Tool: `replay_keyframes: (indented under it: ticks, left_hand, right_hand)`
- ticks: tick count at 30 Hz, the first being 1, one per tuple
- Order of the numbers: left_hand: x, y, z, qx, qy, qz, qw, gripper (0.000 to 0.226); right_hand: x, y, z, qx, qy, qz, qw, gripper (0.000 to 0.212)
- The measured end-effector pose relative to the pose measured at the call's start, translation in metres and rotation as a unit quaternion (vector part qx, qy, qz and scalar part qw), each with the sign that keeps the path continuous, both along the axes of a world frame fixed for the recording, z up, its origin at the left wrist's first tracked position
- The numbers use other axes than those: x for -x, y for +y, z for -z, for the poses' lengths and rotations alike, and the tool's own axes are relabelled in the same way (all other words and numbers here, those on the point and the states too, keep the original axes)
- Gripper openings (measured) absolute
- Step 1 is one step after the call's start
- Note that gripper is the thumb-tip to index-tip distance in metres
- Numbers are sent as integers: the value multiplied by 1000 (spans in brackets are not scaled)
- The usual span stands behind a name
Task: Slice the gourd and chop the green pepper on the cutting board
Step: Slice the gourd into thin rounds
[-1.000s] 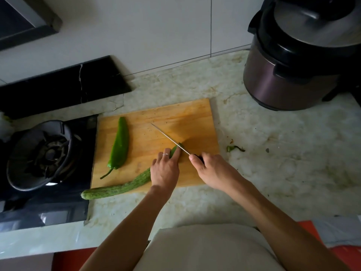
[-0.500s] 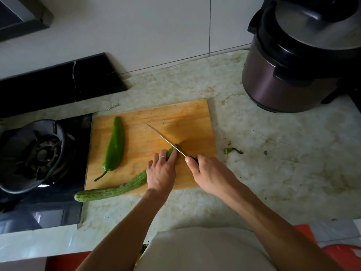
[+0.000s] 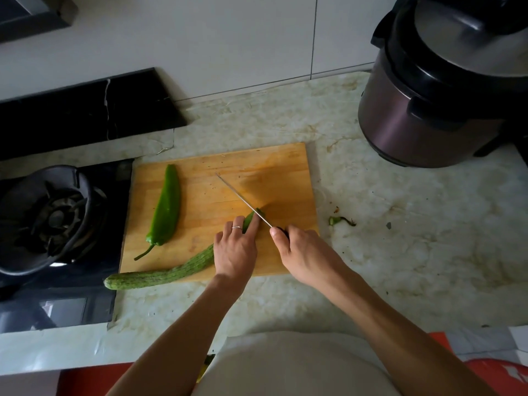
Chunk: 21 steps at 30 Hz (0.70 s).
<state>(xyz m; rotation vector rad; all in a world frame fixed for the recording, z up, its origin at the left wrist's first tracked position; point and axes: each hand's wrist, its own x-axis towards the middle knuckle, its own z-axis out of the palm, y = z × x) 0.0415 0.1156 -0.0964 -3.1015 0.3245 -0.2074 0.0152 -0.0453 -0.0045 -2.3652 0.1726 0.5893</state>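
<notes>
Little changed since earlier frames, knife (image 3: 243, 197) still across gourd (image 3: 177, 270) tip, right hand (image 3: 303, 252) fingers clenched round handle, left hand (image 3: 235, 247) fingers pressing gourd onto cutting board (image 3: 285, 172), green pepper (image 3: 167, 207) lying whole at board's left, surface (image 3: 400, 224) beneath.

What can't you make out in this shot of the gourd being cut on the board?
All in the head view:
- Middle of the gourd: covered by the left hand.
- Knife handle: wrapped inside the right hand; only the blade shows.
- Whether the blade has cut through the gourd tip: too small and shadowed to tell.
- Cooker: top and right side cut off by the frame edge.
- Scrap on the counter: too small to identify.
</notes>
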Motion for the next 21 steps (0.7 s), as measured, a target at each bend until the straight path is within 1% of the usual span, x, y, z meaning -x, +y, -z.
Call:
replay_keyframes:
  ticks: [3,8,14,21]
  left_hand:
    - [0,-1,0,-1,4,-3,1000,37]
    - [0,-1,-1,1,-3,-1,1000,43]
    - [0,1,-2,-1,9,7,1000,35]
    - [1,-2,-3,5,31,-8,999,32]
  right_hand:
    - [-1,3,1,9,-4,-4,1000,45]
    - [-10,2,-1,-23,7,10,1000,42]
    - [1,0,1,35,-17,-36,999,45]
    - [-9,11,-1,41,-18,-40,998,44]
